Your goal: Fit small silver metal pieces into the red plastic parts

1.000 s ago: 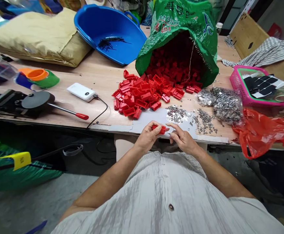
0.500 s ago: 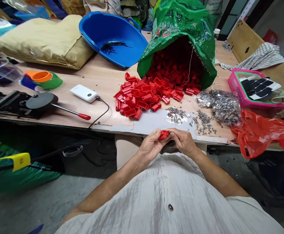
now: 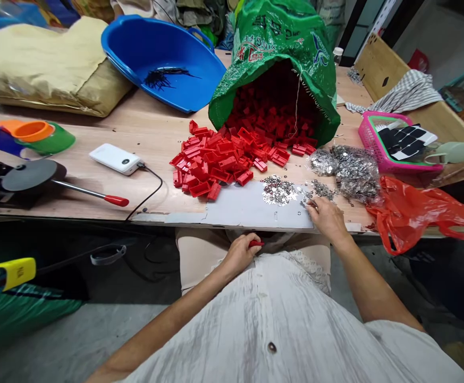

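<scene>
My left hand point(image 3: 241, 253) is closed round a small red plastic piece point(image 3: 255, 243) and rests low in my lap, below the table edge. My right hand point(image 3: 326, 217) lies on the table's front edge with its fingertips pinching at a scatter of small shiny metal parts point(image 3: 280, 190); what they grip is too small to make out. A heap of the same red plastic pieces point(image 3: 216, 162) spills from a green woven sack point(image 3: 279, 37) lying on its side at the middle of the table.
A blue basin point(image 3: 163, 53) stands behind the heap. A white power bank point(image 3: 115, 158) with a black cable, a hand press with a red-tipped lever point(image 3: 92, 194), a pink basket point(image 3: 395, 149), a clear bag of metal parts point(image 3: 351, 167) and a red plastic bag point(image 3: 419, 213) lie around.
My hands have parted. The left one dropped to my lap with the red piece, and the right one reached forward to the metal parts on the table. The camera shifted a little right.
</scene>
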Available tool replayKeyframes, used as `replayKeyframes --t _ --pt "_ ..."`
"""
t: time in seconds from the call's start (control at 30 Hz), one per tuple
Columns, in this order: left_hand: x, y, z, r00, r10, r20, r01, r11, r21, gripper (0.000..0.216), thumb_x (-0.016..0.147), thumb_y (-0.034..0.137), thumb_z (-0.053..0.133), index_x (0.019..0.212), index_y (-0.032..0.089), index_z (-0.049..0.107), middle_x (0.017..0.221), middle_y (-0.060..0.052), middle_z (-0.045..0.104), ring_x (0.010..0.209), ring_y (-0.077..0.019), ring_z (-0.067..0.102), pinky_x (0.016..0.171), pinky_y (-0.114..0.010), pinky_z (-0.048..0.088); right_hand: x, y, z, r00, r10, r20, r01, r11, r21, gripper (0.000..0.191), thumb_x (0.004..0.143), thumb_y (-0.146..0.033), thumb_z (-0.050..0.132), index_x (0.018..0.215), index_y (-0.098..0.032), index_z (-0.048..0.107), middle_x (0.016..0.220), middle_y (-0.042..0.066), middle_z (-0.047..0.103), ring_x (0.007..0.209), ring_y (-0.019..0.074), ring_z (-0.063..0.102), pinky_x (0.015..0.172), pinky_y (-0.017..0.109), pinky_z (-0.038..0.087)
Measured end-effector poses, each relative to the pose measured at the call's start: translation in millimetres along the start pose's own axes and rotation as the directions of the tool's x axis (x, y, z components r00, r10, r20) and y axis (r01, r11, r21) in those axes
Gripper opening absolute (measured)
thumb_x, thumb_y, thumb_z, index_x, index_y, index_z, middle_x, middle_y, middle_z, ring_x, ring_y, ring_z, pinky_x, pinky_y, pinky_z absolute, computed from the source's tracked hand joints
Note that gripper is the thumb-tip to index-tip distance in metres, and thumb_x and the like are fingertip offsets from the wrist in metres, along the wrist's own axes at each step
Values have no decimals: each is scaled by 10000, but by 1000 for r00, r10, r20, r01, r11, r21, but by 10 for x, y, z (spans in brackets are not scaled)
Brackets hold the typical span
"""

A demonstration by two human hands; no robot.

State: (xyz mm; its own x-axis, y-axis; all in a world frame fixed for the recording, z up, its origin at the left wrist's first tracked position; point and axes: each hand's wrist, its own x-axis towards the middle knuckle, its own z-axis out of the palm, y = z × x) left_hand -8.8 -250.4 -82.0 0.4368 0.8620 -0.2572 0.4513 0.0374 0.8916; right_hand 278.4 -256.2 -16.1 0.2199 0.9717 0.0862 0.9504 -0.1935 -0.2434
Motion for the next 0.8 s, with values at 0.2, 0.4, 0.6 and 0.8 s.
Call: replayKeyframes --t 0.2,0.4,0.6,0.8 --pt "33 89 -77 991 9 136 -26 992 125 396 696 286 724 1090 245 717 950 -71 725 936 -280 646 850 -376 475 57 -129 72 1000 -16 25 18 998 -53 149 925 -281 527 961 -211 654 1011 80 689 828 217 618 668 305 392" --pt "281 533 -420 964 249 98 -255 965 59 256 863 337 595 1066 229 707 863 -33 737 716 -190 662 715 -303 510 121 -115 87 1000 -5 7 5 1000 -24 183 908 -215 474 974 -177 640 894 98 696 788 231 618 666 311 379" --pt "958 823 -709 877 365 -312 -16 671 741 416 849 237 631 1259 188 581 1164 -138 627 1043 -281 610 871 -366 484 71 -208 93 994 -105 -21 105 910 402 283 873 -219 468 1100 -204 637 863 44 700 714 183 607 668 278 411" --pt "1163 825 -671 904 280 -324 93 610 787 295 949 216 424 1166 205 624 1071 -125 633 936 -255 646 750 -345 492 -14 -262 107 996 -68 49 22 776 630 263 879 -371 540 1011 -194 683 913 48 712 781 182 624 708 278 446"
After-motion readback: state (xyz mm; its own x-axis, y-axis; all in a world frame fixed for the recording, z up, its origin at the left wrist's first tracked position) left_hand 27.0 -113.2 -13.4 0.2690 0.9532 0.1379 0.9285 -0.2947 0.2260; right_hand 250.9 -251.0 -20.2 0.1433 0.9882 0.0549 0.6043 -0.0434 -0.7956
